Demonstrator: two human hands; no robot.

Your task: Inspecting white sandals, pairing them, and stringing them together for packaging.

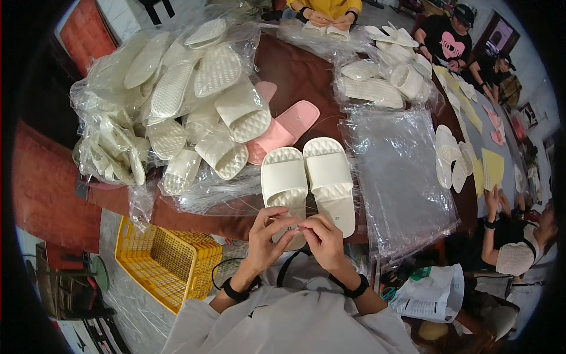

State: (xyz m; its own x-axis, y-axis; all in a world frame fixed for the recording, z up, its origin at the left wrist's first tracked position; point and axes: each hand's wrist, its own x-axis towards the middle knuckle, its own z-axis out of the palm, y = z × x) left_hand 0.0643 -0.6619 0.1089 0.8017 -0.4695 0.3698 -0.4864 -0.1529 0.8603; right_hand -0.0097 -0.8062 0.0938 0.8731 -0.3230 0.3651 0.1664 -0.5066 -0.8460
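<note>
Two white slippers lie side by side on the brown table covering, the left slipper (284, 183) and the right slipper (328, 177), their straps toward the far side. Over the heel of the left slipper, my left hand (268, 239) is closed in a pinch. Its fingertips meet those of my right hand (323, 241), which is also pinched. Whatever small thing sits between the fingertips is too small to make out. Just beyond the white pair lies a pink slipper (295, 121), with more pink partly hidden under the pile at its left.
White slippers in clear bags (171, 88) pile up on the left; more bagged slippers (374, 91) lie far right. A stack of clear plastic bags (401, 177) is beside the pair. A yellow crate (171, 259) stands below the table's left edge. Several people work around the tables.
</note>
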